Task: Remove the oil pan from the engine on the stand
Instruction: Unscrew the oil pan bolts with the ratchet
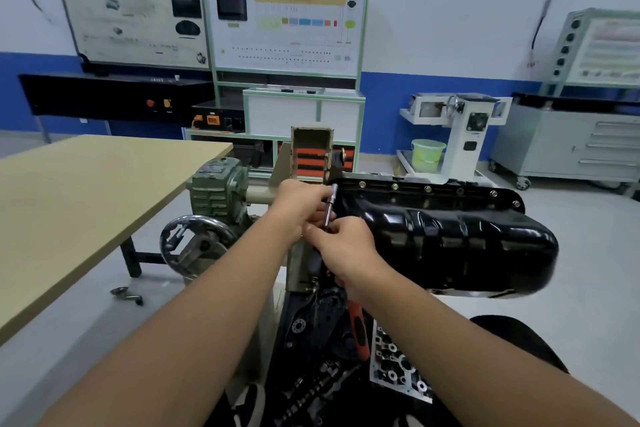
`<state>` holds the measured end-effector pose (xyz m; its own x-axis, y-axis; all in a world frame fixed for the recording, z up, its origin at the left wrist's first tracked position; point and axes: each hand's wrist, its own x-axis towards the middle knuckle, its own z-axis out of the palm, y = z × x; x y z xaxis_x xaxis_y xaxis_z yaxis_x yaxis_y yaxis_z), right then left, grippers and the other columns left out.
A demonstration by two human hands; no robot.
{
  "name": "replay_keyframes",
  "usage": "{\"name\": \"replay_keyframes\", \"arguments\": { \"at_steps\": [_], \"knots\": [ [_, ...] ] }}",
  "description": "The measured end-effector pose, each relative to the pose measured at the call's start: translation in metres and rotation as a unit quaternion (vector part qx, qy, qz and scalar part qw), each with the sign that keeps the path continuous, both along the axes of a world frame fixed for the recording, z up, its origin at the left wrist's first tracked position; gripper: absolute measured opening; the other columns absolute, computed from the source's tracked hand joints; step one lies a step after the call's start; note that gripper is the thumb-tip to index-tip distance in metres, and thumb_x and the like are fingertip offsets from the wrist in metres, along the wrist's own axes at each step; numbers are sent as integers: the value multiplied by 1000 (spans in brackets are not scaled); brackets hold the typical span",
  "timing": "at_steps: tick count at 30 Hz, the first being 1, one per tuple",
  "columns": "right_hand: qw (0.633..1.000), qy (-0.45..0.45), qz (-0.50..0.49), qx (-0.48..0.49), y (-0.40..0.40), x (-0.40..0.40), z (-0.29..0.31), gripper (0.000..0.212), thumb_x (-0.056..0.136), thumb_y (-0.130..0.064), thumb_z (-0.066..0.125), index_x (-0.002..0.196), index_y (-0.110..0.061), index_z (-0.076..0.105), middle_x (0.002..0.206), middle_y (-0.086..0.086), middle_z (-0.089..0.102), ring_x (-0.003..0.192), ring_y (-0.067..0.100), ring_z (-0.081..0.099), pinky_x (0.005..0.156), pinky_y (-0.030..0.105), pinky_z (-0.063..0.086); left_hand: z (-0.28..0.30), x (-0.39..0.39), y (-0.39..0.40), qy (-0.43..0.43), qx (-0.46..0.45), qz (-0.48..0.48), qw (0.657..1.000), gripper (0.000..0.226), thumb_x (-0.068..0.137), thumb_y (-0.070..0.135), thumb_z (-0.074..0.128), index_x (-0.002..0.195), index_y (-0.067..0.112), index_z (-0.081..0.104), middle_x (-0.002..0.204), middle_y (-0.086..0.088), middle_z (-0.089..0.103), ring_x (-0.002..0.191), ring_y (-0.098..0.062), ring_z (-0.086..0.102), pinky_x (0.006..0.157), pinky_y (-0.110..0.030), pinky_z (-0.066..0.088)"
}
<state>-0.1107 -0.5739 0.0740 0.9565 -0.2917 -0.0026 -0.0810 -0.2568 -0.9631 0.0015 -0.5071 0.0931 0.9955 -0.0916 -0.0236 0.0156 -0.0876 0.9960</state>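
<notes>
Both your forearms reached forward from the bottom of the view and met at the near left end of the oil pan [446, 239]. Your left hand [298, 204] came in from the left with its back turned up, the fingers curled down around a slim metal extension bar [329, 206], so that grip was closed on the bar. The bar stood nearly upright, leaning a little to the right, its socket end poking out above your knuckles beside the pan's flange. Your right hand [346, 246] sat just below and to the right of the left, touching it, the fingers bunched and pinching the lower part of the same bar; a red and black handle [358, 329] showed beneath your right wrist, though whether that hand held it could not be told. The glossy black pan lay to the right of both grips, bottom side up on the engine [322, 333], with a row of bolts [427, 188] along its far flange. To the left of your grips stood the stand's green gearbox [216, 189] and its handwheel [195, 244], and farther left the tan counter [86, 198].
</notes>
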Motion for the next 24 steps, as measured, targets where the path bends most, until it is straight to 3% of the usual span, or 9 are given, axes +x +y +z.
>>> {"name": "replay_keyframes", "arguments": {
  "at_steps": [2, 5, 7, 11, 14, 16, 18, 24],
  "knots": [
    [1000, -5, -16, -21, 0, 2, -3, 38, 91, -37, 73, 60, -19, 62, 56, 2, 67, 44, 13, 50, 46, 27, 36, 2, 2, -5, -18, 32, 1, 999, 22, 86, 17, 80, 92, -2, 70, 68, -12, 69, 49, -19, 67, 45, -28, 54],
    [999, -12, -45, -9, -1, 2, -3, 48, 92, -37, 74, 54, -20, 51, 41, -7, 51, 37, 9, 45, 41, 23, 32, 10, 8, -10, -36, 95, 18, 995, 29, 83, 23, 83, 88, -1, 68, 70, -15, 71, 54, -26, 73, 53, -41, 62],
    [997, -1, -37, 66, 4, 1, -5, 43, 95, -36, 72, 61, -17, 53, 41, -5, 51, 32, 9, 44, 35, 18, 28, 15, 17, -13, -83, 197, 37, 976, 36, 80, 32, 84, 84, 1, 68, 76, -14, 72, 65, -29, 74, 61, -42, 64],
    [955, 51, -10, 293, 16, 5, -12, 29, 98, -42, 67, 87, -17, 60, 52, 4, 55, 35, 13, 35, 39, 17, 20, 22, 32, -15, -131, 304, 46, 942, 38, 75, 39, 85, 68, 11, 59, 69, -4, 65, 65, -22, 65, 49, -26, 42],
    [886, 53, 63, 457, 9, 5, -15, 28, 102, -38, 55, 103, -11, 65, 69, 8, 67, 34, 6, 30, 33, 16, 19, 19, 33, -14, -70, 205, 24, 976, 33, 75, 24, 87, 72, 4, 61, 74, -14, 69, 60, -29, 71, 51, -36, 57],
    [840, 42, 110, 529, 2, 3, -17, 27, 104, -29, 50, 110, -8, 64, 80, 14, 68, 34, 4, 30, 29, 15, 19, 16, 31, -15, -14, 117, 24, 993, 27, 78, 14, 85, 82, -2, 64, 73, -20, 70, 47, -30, 70, 45, -36, 57],
    [838, 21, 119, 533, -3, 4, -18, 24, 106, -25, 49, 113, -6, 62, 80, 15, 67, 34, 3, 31, 28, 14, 20, 13, 33, -19, -2, 85, 36, 996, 26, 77, 11, 83, 87, -6, 66, 66, -20, 70, 44, -29, 68, 46, -33, 55],
    [865, 15, 91, 493, -14, 10, -13, 15, 108, -21, 51, 107, -7, 57, 70, 11, 66, 32, 4, 31, 30, 14, 21, 16, 28, -37, -15, 69, 85, 994, 22, 71, 13, 76, 75, -7, 70, 53, -17, 67, 46, -30, 70, 49, -34, 56]
  ]
}}
